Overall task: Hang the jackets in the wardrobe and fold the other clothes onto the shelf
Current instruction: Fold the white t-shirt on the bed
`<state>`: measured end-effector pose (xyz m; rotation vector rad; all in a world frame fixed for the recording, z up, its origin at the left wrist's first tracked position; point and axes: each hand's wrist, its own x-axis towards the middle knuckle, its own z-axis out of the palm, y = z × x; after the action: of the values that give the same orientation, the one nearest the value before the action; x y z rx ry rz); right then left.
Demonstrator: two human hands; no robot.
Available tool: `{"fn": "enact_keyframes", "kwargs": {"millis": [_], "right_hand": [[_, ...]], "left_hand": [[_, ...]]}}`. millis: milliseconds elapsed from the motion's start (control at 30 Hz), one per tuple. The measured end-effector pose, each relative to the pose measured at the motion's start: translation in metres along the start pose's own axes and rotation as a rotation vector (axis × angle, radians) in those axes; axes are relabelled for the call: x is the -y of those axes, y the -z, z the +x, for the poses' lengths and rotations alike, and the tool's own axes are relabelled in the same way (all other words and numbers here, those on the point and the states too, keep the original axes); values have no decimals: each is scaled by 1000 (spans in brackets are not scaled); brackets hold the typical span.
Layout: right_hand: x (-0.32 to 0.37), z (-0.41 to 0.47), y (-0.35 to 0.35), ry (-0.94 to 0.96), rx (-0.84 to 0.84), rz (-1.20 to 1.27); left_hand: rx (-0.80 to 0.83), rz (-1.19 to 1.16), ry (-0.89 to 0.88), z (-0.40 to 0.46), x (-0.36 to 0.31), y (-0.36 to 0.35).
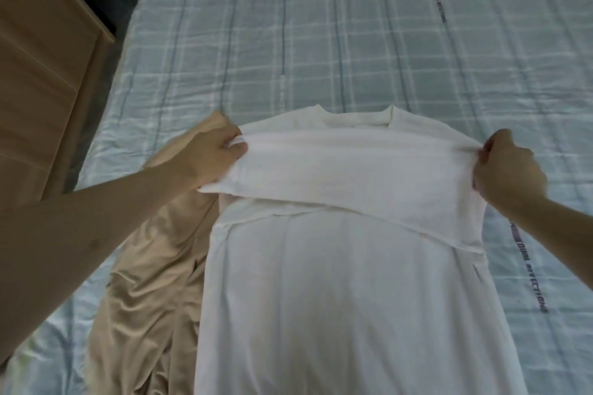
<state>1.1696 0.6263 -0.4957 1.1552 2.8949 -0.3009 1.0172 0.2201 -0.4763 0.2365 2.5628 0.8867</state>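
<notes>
A white T-shirt [346,266] lies on the bed with its collar pointing away from me and its sleeves folded in over the chest. My left hand [211,154] pinches the shirt's left edge near the shoulder. At the opposite edge, my right hand [507,167] pinches the fabric at the same height. Between the two hands the cloth is pulled into a raised, taut fold. A beige garment [150,282] lies crumpled beside and partly under the shirt's left side.
The bed is covered by a pale blue checked sheet [353,42] with dark printed lettering strips. A light wooden cabinet [41,58] stands at the left beside the bed, with dark floor behind it.
</notes>
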Motion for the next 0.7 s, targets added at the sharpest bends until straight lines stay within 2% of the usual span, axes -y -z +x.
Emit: {"fn": "enact_keyframes", "kwargs": {"millis": [100,133,200,267,367,533,700], "right_hand": [[9,-10,-6,-35,70,142],[11,-17,-11,13,130,136],[14,-31,-19,149,225,-16],[13,-37,-26,227,232,-157],[11,-38,-26,220,190,-179],[18,-19,-20,242,148,-245],[33,11,-19,320,153,-228]], "left_hand": [[129,426,57,3,10,-11],[164,559,81,2,14,-17],[99,683,85,-1,18,-28],[7,698,21,-2,16,-31],[2,664,-66,4,12,-27],[115,613,32,29,9,-22],[136,606,70,48,8,-25]]}}
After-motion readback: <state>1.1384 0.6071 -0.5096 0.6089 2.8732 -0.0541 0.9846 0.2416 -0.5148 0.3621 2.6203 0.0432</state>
